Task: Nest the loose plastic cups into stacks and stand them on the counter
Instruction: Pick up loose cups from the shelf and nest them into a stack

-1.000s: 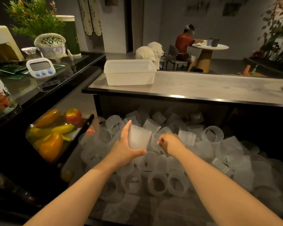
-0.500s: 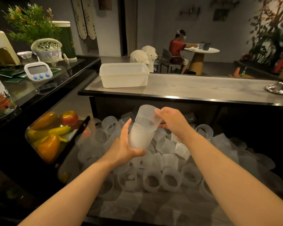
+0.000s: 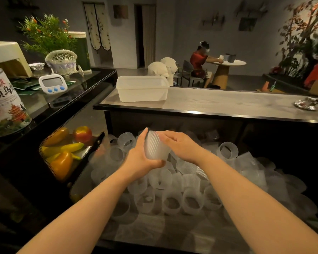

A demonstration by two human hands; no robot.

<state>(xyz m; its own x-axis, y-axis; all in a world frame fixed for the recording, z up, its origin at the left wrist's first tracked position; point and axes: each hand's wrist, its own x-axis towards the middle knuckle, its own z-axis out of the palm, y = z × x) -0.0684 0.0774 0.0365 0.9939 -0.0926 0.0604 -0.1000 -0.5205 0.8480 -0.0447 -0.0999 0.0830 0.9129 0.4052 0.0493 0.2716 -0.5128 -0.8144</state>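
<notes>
While left hand (image 3: pixel 138 158) grips ribbed cup stack (image 3: pixel 155 147) and right hand (image 3: pixel 182 145) presses its top, tilted seating could jam or spill onto loose cups (image 3: pixel 173 197) below.

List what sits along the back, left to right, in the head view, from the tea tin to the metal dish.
tea tin → digital timer → white woven basket → plastic tub → counter → metal dish.
</notes>
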